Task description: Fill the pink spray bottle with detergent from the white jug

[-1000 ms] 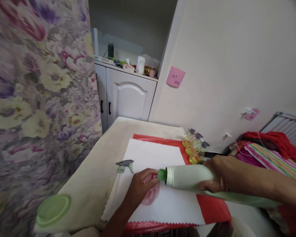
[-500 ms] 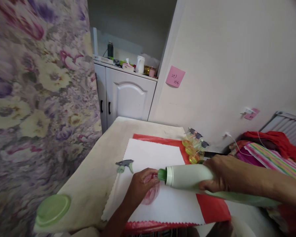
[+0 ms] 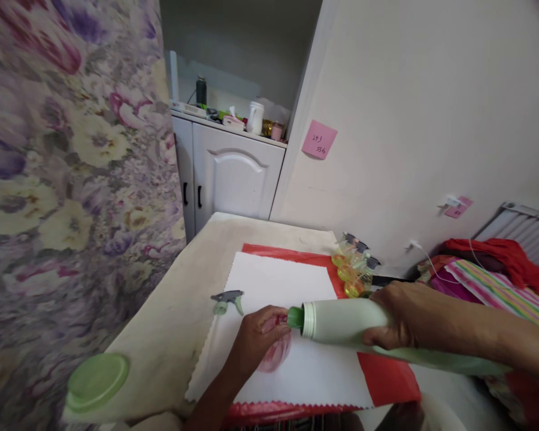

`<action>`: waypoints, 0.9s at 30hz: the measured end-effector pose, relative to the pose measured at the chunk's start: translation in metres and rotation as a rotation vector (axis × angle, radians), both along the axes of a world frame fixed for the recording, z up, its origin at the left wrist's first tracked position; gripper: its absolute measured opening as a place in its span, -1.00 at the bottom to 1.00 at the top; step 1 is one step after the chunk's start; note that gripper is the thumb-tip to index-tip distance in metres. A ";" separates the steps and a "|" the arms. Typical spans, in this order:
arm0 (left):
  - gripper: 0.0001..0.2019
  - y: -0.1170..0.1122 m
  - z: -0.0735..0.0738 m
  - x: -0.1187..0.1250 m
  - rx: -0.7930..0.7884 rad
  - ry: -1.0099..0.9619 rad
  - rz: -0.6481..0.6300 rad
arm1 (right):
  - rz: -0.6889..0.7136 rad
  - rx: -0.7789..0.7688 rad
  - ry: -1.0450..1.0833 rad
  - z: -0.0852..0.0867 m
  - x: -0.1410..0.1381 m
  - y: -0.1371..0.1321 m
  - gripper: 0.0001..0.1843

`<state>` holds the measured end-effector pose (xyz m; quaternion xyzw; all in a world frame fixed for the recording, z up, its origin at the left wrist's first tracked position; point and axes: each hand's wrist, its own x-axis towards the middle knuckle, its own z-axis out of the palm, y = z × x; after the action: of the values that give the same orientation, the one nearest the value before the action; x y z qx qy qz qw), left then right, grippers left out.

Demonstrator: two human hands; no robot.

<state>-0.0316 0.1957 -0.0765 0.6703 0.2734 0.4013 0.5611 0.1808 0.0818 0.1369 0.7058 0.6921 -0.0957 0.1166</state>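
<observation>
My left hand [image 3: 261,335] is closed around the neck of a small clear pink bottle [image 3: 275,354], which stands on a white sheet [image 3: 314,377]. In my right hand [image 3: 393,317] is a large pale green jug [image 3: 341,320], tilted nearly level. The jug's darker green spout [image 3: 295,318] points left and meets the top of the pink bottle. Whether liquid is flowing I cannot tell. A grey and green spray trigger head [image 3: 228,300] lies at the sheet's left edge. The jug's round green lid [image 3: 97,380] rests at the near left of the table.
Several spray bottles with yellow liquid [image 3: 354,272] stand at the table's right edge, beside a red sheet [image 3: 388,377]. A floral curtain [image 3: 81,179] hangs on the left. A white cabinet [image 3: 238,170] is behind the table [image 3: 170,299]. Striped bedding [image 3: 498,284] lies right.
</observation>
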 end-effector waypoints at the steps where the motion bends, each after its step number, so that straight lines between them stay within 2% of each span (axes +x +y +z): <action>1: -0.84 0.000 0.000 0.000 -0.006 -0.007 -0.007 | 0.009 0.004 0.004 0.000 0.001 0.000 -0.57; 27: -0.84 0.002 -0.002 0.002 -0.022 -0.010 -0.008 | -0.027 -0.034 -0.014 0.004 -0.003 0.002 -0.55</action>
<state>-0.0299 0.1981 -0.0785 0.6633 0.2722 0.3994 0.5714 0.1778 0.0839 0.1409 0.7135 0.6801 -0.1041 0.1320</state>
